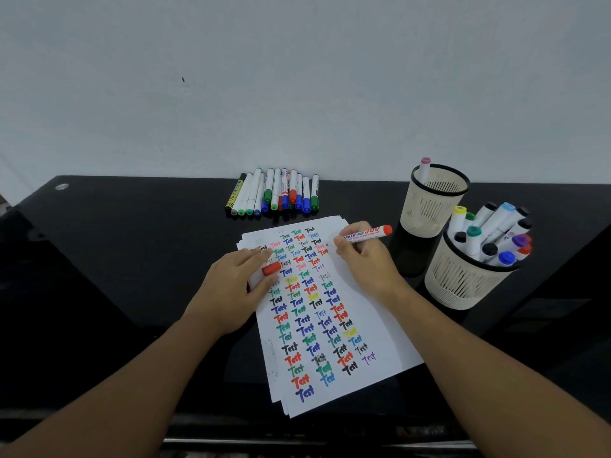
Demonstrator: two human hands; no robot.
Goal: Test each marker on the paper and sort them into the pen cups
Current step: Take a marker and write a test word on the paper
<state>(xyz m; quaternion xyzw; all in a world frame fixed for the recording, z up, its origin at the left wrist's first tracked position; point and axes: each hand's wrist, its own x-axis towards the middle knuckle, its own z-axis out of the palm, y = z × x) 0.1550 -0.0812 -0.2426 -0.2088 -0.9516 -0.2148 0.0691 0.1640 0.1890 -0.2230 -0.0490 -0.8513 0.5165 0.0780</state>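
Note:
A stack of white paper [377, 328] lies on the black desk, covered with coloured "Test" words. My right hand [367, 259] grips a red marker [367, 234] with its tip down on the sheet's upper right. My left hand [231, 285] presses flat on the paper's left edge and holds the red cap [271, 268] between its fingers. A row of several markers [274, 193] lies by the wall. The far cream cup [433, 200] holds one pink-capped marker. The near cream cup [469, 276] is full of several markers.
The black desk [115, 259] meets a pale wall along its back edge. A small round metal fitting [61, 186] sits at the desk's far left corner. Both cups stand to the right of the paper.

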